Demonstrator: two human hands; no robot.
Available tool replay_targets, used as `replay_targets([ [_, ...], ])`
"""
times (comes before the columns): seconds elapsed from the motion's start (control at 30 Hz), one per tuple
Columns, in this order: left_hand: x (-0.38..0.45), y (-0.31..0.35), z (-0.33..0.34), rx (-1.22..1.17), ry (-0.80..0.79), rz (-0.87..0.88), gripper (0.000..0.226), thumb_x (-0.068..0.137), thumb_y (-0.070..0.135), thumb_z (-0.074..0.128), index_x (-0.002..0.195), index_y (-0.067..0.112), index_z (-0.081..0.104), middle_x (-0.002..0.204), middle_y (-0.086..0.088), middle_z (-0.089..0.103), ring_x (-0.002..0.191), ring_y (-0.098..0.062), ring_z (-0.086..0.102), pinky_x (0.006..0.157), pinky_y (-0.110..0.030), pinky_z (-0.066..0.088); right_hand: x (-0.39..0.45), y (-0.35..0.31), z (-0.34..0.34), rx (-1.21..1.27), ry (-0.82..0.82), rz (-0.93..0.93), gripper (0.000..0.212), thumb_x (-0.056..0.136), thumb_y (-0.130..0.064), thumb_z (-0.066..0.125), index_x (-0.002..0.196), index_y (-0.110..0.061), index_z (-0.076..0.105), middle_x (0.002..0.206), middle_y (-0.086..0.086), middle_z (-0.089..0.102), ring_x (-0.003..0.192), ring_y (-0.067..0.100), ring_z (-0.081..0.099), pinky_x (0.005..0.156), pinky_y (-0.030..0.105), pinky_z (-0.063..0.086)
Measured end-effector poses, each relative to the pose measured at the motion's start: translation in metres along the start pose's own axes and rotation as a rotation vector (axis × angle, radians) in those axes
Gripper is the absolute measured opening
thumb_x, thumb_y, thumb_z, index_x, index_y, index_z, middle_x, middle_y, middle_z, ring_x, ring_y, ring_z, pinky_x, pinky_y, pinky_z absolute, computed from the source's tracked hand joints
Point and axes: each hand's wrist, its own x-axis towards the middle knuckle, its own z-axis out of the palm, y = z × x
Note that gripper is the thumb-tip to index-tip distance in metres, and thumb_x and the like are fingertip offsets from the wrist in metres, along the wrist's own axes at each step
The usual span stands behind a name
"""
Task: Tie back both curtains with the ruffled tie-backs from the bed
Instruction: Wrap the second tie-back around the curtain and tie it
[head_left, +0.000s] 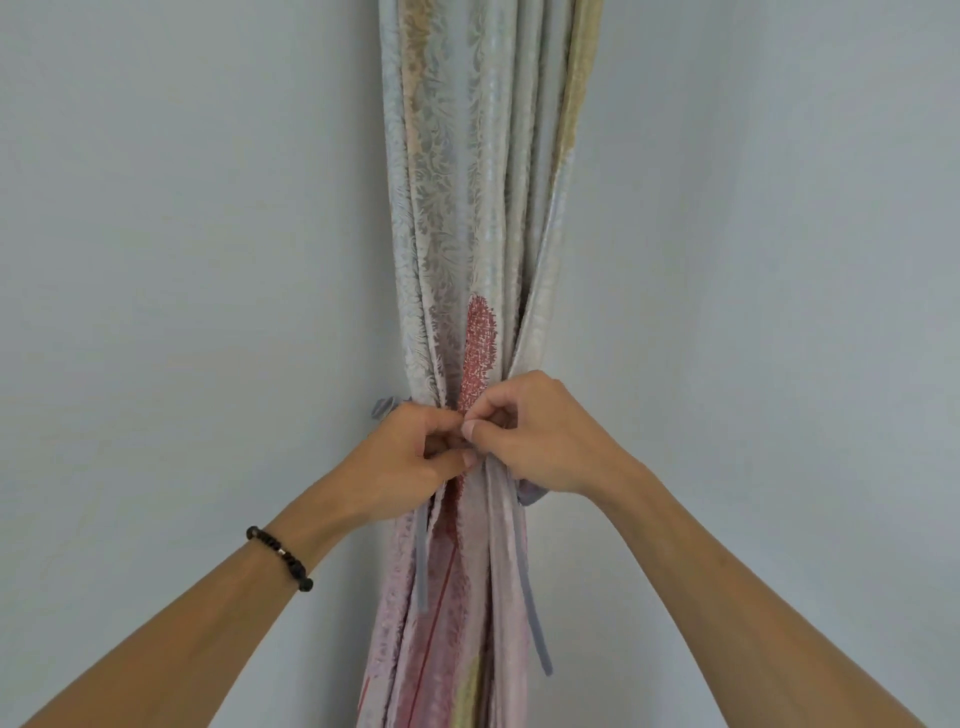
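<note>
Head view. Curtain (467, 234) hangs gathered into one narrow bunch in front of a pale blue-grey wall (182, 234); pale damask pattern above, red and pink print lower down. The bunch is narrowest at hand height.

Left hand (410, 457) at the left side of the curtain's waist, fingers curled, thumb and forefinger pressed together. Right hand (540, 436) at the right side of the waist, likewise pinched, fingertips meeting those of the left hand at the front of the curtain. What they pinch is probably the tie-back's cords; the hands cover that spot, so not certain.

Tie-back (383, 407): a grey-blue ruffled edge shows left of the curtain just above the left hand, another bit below the right hand. Two grey-blue cords hang down the front of the curtain, left cord (421, 566) shorter, right cord (535, 618) longer.

Dark beaded bracelet (280, 557) on the left wrist, left of the curtain and below the hands.
</note>
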Motion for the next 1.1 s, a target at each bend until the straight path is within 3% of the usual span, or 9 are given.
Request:
replay_targets([
  [0.1,-0.001,-0.005,-0.004,-0.038,0.062,-0.019,0.016,0.092,0.01,0.061,0.082,0.003,0.07,0.064,-0.016,0.057,0.057,-0.018,0.046,0.055,-0.031,0.036,0.006,0.0,0.002,0.159,0.051,0.013,0.021,0.093,-0.014,0.061,0.075,-0.013,0.073,0.054,-0.01,0.066,0.04,0.0,0.055,0.039,0.008,0.039],
  [0.2,-0.005,-0.009,-0.008,-0.17,0.138,-0.105,0.021,0.095,0.016,0.058,0.085,0.006,0.074,0.059,-0.018,0.051,0.047,-0.019,0.041,0.048,-0.027,0.032,0.008,0.006,0.006,0.251,0.103,0.02,0.018,0.093,-0.009,0.059,0.083,-0.013,0.073,0.065,0.003,0.07,0.048,0.009,0.06,0.047,0.017,0.047],
  [0.3,-0.006,-0.011,-0.011,-0.286,0.146,-0.177,0.021,0.095,0.013,0.056,0.091,0.0,0.072,0.063,-0.014,0.049,0.045,-0.01,0.039,0.043,-0.016,0.03,0.005,0.011,0.014,0.077,0.088,-0.08,0.028,0.085,-0.004,0.066,0.078,-0.03,0.07,0.061,-0.016,0.063,0.053,-0.001,0.058,0.054,0.011,0.043],
  [0.4,-0.006,-0.01,-0.014,-0.346,0.098,-0.214,0.02,0.094,0.012,0.058,0.09,-0.001,0.071,0.072,-0.018,0.057,0.045,-0.009,0.04,0.04,-0.014,0.029,0.006,0.012,0.016,-0.003,0.08,-0.117,0.019,0.083,-0.007,0.071,0.078,-0.026,0.071,0.054,-0.028,0.06,0.053,-0.004,0.058,0.051,0.009,0.041],
  [0.53,-0.005,-0.007,-0.02,-0.368,0.048,-0.238,0.017,0.09,0.013,0.063,0.085,0.002,0.075,0.078,-0.018,0.065,0.048,-0.011,0.043,0.04,-0.015,0.03,0.007,0.011,0.013,-0.036,0.042,-0.133,0.006,0.087,-0.008,0.067,0.083,-0.012,0.068,0.059,-0.013,0.056,0.05,-0.007,0.059,0.046,0.011,0.045],
  [0.7,0.0,-0.008,-0.021,-0.638,0.165,-0.263,0.009,0.068,0.005,0.074,0.076,0.004,0.076,0.071,-0.018,0.07,0.039,-0.01,0.05,0.039,-0.016,0.041,0.005,0.015,0.02,0.055,0.08,-0.081,0.007,0.088,-0.01,0.067,0.082,-0.012,0.064,0.062,-0.009,0.054,0.043,0.004,0.056,0.046,0.022,0.046],
  [0.87,0.0,-0.005,-0.027,-0.498,0.135,-0.225,0.02,0.056,0.021,0.083,0.069,0.008,0.075,0.069,-0.02,0.066,0.044,-0.013,0.056,0.046,-0.022,0.039,0.006,0.02,0.032,0.103,0.139,-0.082,0.013,0.083,-0.008,0.069,0.076,-0.018,0.066,0.056,-0.015,0.056,0.047,0.003,0.054,0.053,0.019,0.039],
  [0.97,0.0,0.0,-0.032,-0.296,0.139,-0.185,0.009,0.068,0.004,0.081,0.069,0.005,0.073,0.06,-0.016,0.064,0.045,-0.011,0.055,0.044,-0.018,0.037,0.007,0.021,0.038,0.154,0.153,-0.067,0.023,0.082,-0.009,0.071,0.069,-0.025,0.063,0.052,-0.022,0.059,0.046,0.002,0.053,0.052,0.019,0.039],
  [1.1,-0.001,0.008,-0.039,-0.092,0.107,-0.141,0.011,0.07,-0.008,0.078,0.068,0.001,0.072,0.061,-0.011,0.067,0.048,-0.009,0.055,0.046,-0.019,0.043,0.01,0.021,0.037,0.231,0.131,-0.071,0.026,0.078,-0.006,0.077,0.073,-0.024,0.058,0.062,-0.012,0.062,0.045,0.002,0.048,0.047,0.016,0.039],
])
